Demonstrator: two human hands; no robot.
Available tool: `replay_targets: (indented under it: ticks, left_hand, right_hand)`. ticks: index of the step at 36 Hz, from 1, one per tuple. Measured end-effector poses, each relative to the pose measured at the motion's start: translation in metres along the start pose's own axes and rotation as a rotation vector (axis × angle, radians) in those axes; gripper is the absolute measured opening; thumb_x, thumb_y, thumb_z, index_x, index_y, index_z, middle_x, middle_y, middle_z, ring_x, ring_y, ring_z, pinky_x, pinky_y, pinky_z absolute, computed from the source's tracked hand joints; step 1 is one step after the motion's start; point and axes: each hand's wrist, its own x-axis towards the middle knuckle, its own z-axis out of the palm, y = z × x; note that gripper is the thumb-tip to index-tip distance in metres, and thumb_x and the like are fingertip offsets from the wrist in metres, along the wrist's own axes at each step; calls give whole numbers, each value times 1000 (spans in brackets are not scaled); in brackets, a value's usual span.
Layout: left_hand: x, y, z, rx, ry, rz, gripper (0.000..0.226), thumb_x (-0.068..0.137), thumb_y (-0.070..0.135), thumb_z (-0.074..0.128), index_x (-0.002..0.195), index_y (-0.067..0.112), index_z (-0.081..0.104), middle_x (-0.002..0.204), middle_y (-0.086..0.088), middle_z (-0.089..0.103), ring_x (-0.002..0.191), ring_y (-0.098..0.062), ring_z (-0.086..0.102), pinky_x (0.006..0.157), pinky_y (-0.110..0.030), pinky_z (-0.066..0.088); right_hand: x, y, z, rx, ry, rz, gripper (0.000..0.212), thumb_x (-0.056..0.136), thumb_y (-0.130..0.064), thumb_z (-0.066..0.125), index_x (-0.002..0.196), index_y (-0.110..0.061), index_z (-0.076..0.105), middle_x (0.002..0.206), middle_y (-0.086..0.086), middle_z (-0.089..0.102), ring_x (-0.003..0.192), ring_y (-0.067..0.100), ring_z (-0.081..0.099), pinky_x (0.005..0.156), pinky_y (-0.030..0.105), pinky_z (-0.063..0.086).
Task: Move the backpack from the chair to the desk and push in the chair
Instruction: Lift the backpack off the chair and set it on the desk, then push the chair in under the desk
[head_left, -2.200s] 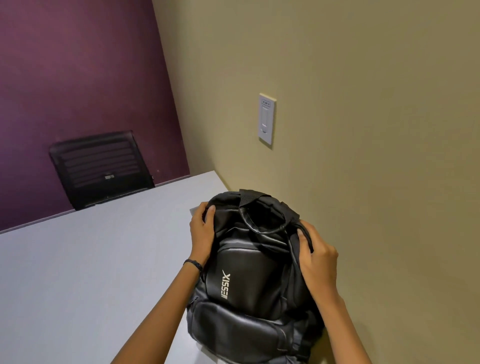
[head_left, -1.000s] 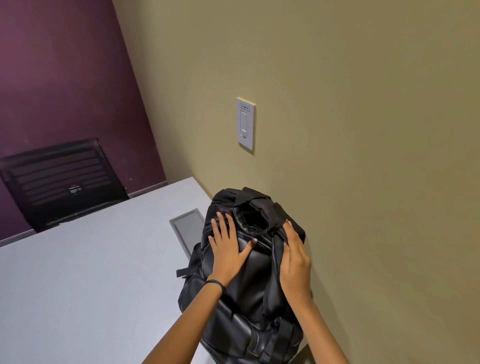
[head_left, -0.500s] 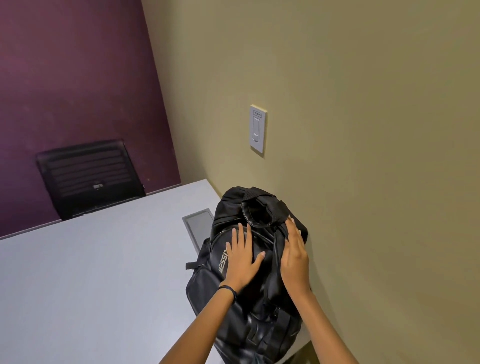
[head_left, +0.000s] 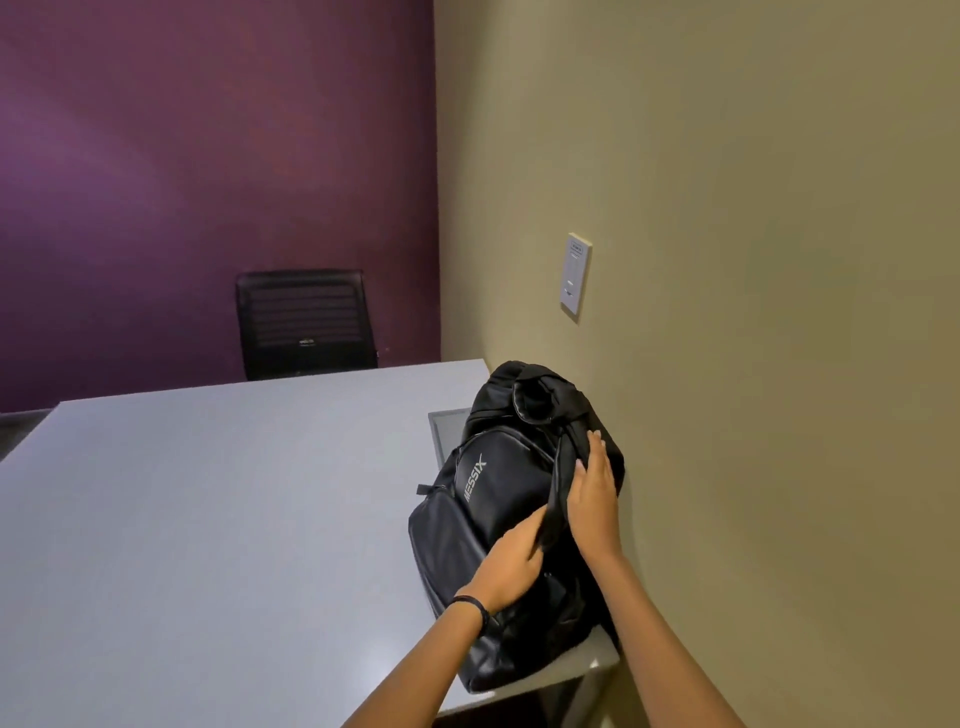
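The black backpack (head_left: 498, 499) with white lettering stands on the grey desk (head_left: 208, 519) at its right end, leaning against the beige wall. My left hand (head_left: 511, 566) is on the lower front of the pack, with its fingers closed on a dark strap that runs down the pack's side. My right hand (head_left: 592, 499) lies flat on the pack's right side next to the wall, fingers stretched out. A black slatted-back chair (head_left: 306, 322) stands behind the desk's far edge. No other chair is in view.
A grey rectangular hatch (head_left: 447, 431) is set into the desk just left of the pack's top. A white wall plate (head_left: 575, 273) sits on the beige wall above it. A purple wall (head_left: 182, 182) closes the far side.
My left hand has slid from the upper front of the backpack down to the strap and closed on it. My right hand stays flat on the pack's side. The pack stays on the desk.
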Motion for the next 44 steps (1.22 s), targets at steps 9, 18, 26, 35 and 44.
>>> replay_targets:
  ticks: [9, 18, 26, 35, 44]
  left_hand:
    - [-65, 15, 14, 140, -159, -166, 59, 97, 19, 40, 151, 28, 16, 152, -7, 38, 133, -25, 44, 111, -37, 35]
    - [-184, 26, 25, 459, -385, -283, 43, 99, 20, 43, 142, 16, 40, 139, -15, 52, 125, -34, 49, 104, -42, 39]
    - [-338, -1, -9, 455, -238, -635, 44, 100, 26, 41, 144, 17, 37, 146, -11, 47, 132, -32, 44, 111, -44, 35]
    - [-524, -32, -52, 437, -94, -996, 44, 99, 28, 43, 142, 18, 40, 145, -9, 47, 132, -29, 45, 109, -42, 37]
    - [-688, -43, -92, 423, -64, -1138, 45, 100, 27, 42, 144, 16, 38, 147, -8, 45, 132, -27, 45, 108, -39, 37]
  right_hand:
    - [-66, 6, -7, 60, -106, 158, 51, 99, -14, 39, 146, -9, 20, 153, 14, 26, 139, 31, 29, 109, 42, 33]
    - [-173, 42, -3, 124, -108, 307, 54, 85, 15, 39, 137, 0, 35, 146, 26, 31, 133, 42, 33, 106, 49, 32]
    - [-289, 21, 59, 196, -482, 382, 53, 88, 15, 36, 139, -3, 33, 142, 24, 39, 126, 37, 44, 103, 46, 38]
    - [-432, -60, 110, 196, -947, 257, 47, 92, 6, 41, 136, -9, 37, 139, 19, 45, 125, 32, 46, 104, 42, 37]
    - [-581, -140, 138, 249, -1209, 81, 43, 92, 4, 42, 133, -11, 40, 131, 17, 51, 116, 28, 53, 91, 33, 43]
